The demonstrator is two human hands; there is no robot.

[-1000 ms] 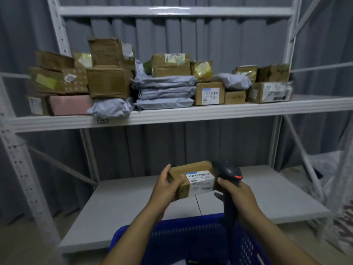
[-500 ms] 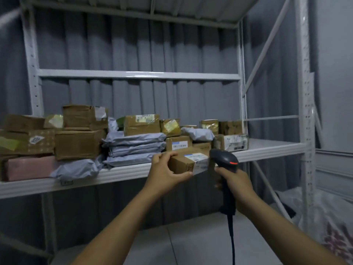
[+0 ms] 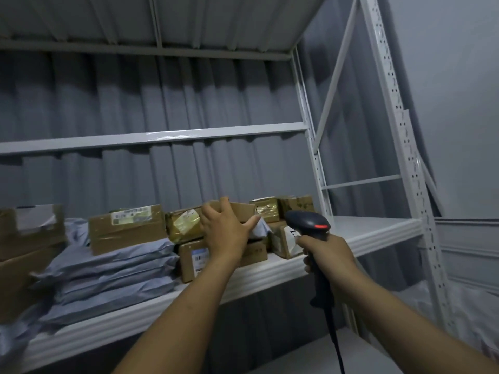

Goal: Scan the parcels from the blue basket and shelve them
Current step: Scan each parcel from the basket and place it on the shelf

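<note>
White steel shelf (image 3: 378, 230), grey curtain (image 3: 108, 103) behind. Left hand (image 3: 225, 234) grips cardboard parcel (image 3: 241, 210) atop stacked boxes (image 3: 255, 252), at 9 o'clock from barcode scanner (image 3: 307, 222). Right hand (image 3: 328, 255) clenches its handle. Grey mailers (image 3: 108, 268) lie at 8 o'clock of parcel.

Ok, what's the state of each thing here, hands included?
left hand: grips the cardboard parcel.
cardboard parcel: atop the shelved boxes, not yet released.
right hand: grips the scanner handle.
scanner: held upright, cable hanging.
grey mailer bags: stacked flat.
shelf: loaded at left, bare at right end.
</note>
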